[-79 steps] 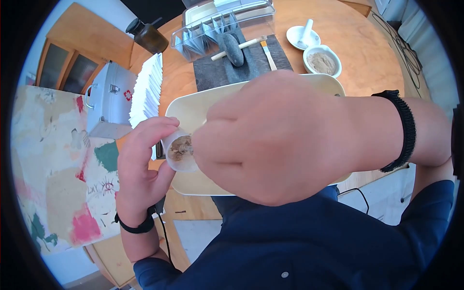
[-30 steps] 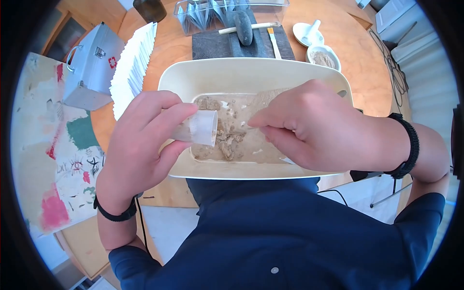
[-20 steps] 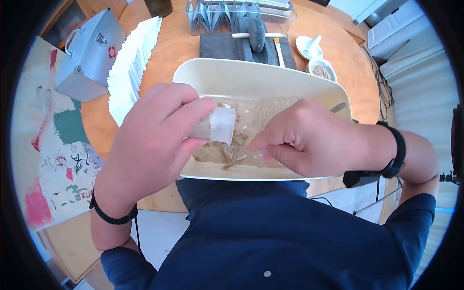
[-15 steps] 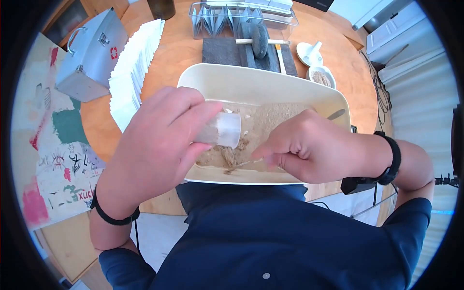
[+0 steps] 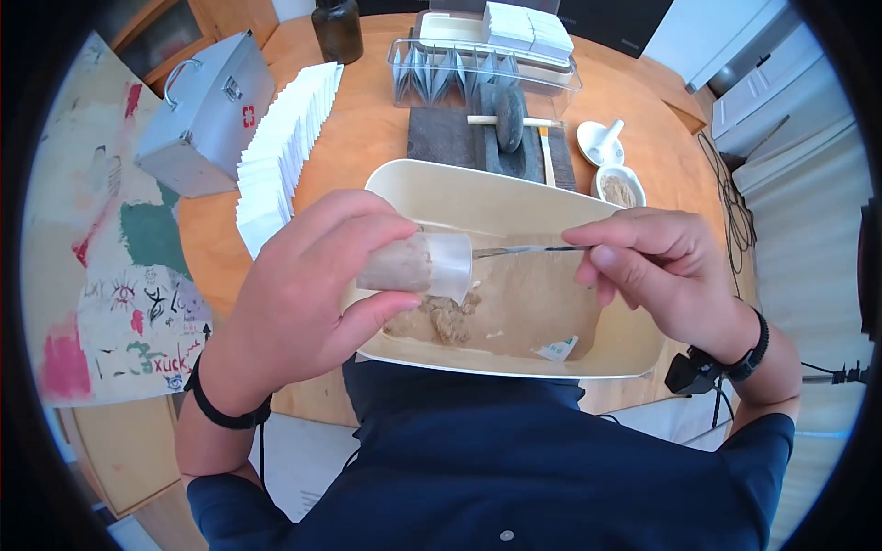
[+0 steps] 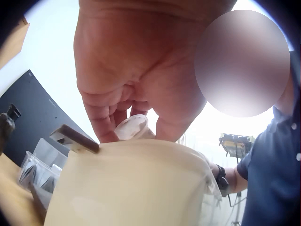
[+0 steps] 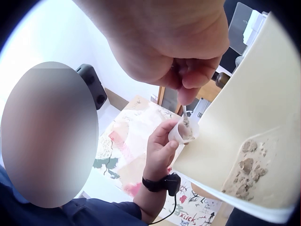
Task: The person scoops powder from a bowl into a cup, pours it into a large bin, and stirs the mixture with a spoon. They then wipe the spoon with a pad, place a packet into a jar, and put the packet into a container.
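Over the left part of a cream plastic basin [image 5: 514, 193], my left hand [image 5: 317, 285] grips a small translucent plastic cup [image 5: 423, 264] on its side, mouth to the right. Brownish powder clings inside the cup. My right hand [image 5: 657, 266] pinches the handle of a thin metal spatula [image 5: 533, 249] between thumb and fingers; its far end reaches into the cup's mouth. Below the cup, damp brown clumps [image 5: 450, 321] lie on the basin floor amid tan powder. In the right wrist view, the tool tip sits inside the cup [image 7: 183, 132]. A small printed paper scrap [image 5: 558, 349] lies in the basin.
Behind the basin are a dark stone slab [image 5: 446, 133] with a grinding wheel [image 5: 510, 119], a flat brush [image 5: 547, 156], and a white bowl of powder [image 5: 617, 188]. Fanned white paper packets [image 5: 285, 151] and a silver case [image 5: 207, 115] stand to the left.
My right hand has risen from the basin floor, bringing the spatula up into the cup. The cup stays tipped sideways in my left hand. Earlier, the spatula touched the clumps below.
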The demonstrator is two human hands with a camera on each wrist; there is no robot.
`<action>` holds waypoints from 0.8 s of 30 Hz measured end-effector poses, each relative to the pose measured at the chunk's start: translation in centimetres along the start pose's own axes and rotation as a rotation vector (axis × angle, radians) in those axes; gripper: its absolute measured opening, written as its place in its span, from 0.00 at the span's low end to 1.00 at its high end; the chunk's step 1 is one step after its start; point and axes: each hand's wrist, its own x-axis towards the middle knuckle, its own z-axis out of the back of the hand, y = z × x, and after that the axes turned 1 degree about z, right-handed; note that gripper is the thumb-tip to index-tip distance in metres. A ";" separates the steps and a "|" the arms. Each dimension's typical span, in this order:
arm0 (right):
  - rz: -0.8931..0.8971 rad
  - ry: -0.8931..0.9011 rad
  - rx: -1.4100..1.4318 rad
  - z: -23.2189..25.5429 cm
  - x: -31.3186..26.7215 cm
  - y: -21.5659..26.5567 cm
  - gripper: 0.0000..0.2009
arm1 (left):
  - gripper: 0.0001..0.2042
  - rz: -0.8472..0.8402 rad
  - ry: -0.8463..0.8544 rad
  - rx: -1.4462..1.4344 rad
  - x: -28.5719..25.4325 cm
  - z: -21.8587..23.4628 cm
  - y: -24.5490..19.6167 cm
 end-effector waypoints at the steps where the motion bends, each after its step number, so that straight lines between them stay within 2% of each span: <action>1: -0.014 0.031 0.064 -0.2 0.1 -0.1 0.11 | 0.24 -0.003 -0.003 0.004 0.1 0.0 -0.1; 3: -0.022 0.062 0.127 -0.5 0.5 -0.4 0.12 | 0.24 0.035 0.001 -0.063 0.3 0.0 -0.4; 5: -0.112 0.120 0.313 -0.8 1.1 -0.9 0.12 | 0.24 0.037 -0.006 -0.059 0.4 0.0 -0.7; 8: -0.172 0.141 0.440 -1.2 1.5 -1.0 0.14 | 0.24 0.016 -0.028 -0.039 0.7 -0.1 -1.0; 10: -0.194 0.144 0.437 -1.4 1.8 -0.8 0.14 | 0.24 -0.007 -0.045 -0.018 0.6 0.0 -1.2; 12: -0.218 0.142 0.433 -1.5 2.0 -0.6 0.14 | 0.24 0.095 -0.019 -0.133 0.5 0.1 -1.5; 15: -0.248 0.104 0.542 -1.6 2.3 -1.0 0.13 | 0.25 0.111 -0.050 -0.203 0.1 -0.4 -1.1; 17: -0.277 0.247 0.669 -1.5 2.6 -1.2 0.12 | 0.25 0.107 -0.042 -0.180 0.1 -0.2 -1.1; 18: -0.278 0.248 0.670 -1.4 2.7 -1.1 0.12 | 0.24 0.103 -0.035 -0.157 0.1 -0.2 -1.1; 20: -0.313 0.278 0.395 -1.3 3.0 -0.7 0.12 | 0.24 0.105 -0.014 -0.143 0.1 0.2 -1.3; 24: -0.280 0.238 0.448 -1.4 3.3 -1.0 0.11 | 0.24 0.134 0.022 -0.128 -0.2 0.5 -1.7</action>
